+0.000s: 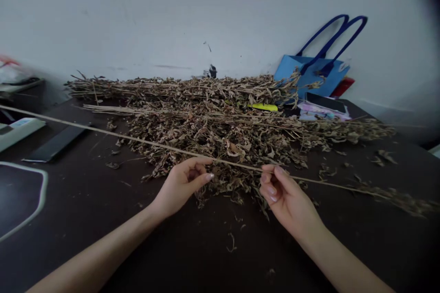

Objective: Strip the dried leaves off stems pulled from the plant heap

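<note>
A long thin dried stalk (pixel 103 132) runs from the far left across the dark table to the right, where dry leaves still cling to its end (pixel 402 198). My left hand (pixel 185 182) is closed around the stalk near the middle. My right hand (pixel 280 190) pinches the same stalk a short way to the right. Both hands hover just in front of a big heap of dried leaves and stems (pixel 223 119).
A blue bag with dark handles (pixel 314 73) leans on the white wall at the back right, by a yellow object (pixel 264 107) and some packets (pixel 323 110). A dark flat bar (pixel 55 144) and a white device (pixel 17 129) lie at left. Leaf crumbs dot the table (pixel 85 201).
</note>
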`<state>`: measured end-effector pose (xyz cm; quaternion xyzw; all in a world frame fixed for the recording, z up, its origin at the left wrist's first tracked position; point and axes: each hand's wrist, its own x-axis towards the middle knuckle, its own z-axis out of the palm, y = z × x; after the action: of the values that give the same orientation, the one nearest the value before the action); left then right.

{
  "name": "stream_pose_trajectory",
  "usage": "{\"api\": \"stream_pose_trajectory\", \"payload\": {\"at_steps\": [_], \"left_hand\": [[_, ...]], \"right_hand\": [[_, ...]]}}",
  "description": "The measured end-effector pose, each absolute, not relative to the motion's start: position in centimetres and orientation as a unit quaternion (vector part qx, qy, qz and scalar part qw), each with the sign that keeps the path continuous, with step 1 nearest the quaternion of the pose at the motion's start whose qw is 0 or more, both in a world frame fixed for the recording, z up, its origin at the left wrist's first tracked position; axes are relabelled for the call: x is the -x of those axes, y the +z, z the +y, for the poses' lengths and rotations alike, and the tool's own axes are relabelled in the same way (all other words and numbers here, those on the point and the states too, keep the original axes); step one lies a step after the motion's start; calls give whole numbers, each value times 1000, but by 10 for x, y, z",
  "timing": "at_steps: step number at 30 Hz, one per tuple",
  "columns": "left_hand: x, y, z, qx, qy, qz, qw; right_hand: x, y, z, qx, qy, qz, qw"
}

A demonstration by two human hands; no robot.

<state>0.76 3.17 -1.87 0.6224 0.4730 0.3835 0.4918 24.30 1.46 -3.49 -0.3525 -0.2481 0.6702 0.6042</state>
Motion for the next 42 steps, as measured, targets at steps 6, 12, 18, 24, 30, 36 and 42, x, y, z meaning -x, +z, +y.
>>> {"api": "stream_pose_trajectory", "payload": {"at_steps": [6, 12, 18, 24, 30, 36, 42], "left_hand": [[-14, -19, 25, -528, 429, 433, 591], [-10, -24, 29, -494, 462, 438, 591], [-8, -19, 36, -453, 506, 433, 593], [-13, -17, 30, -436, 481, 433, 625], [-14, -22, 28, -485, 426, 458, 611], [-14, -22, 30, -503, 411, 492, 580], [-15, -18, 29, -528, 381, 520, 552]], "right_hand": [[-236, -39, 4, 357, 708, -231, 565], [-235, -36, 3, 330, 725, -236, 556], [-241, -36, 13, 338, 709, -191, 588], [-237, -40, 9, 333, 714, -203, 582], [-233, -39, 5, 331, 717, -230, 569], [-234, -40, 5, 334, 710, -247, 568], [-235, -40, 5, 337, 702, -245, 577]]}}
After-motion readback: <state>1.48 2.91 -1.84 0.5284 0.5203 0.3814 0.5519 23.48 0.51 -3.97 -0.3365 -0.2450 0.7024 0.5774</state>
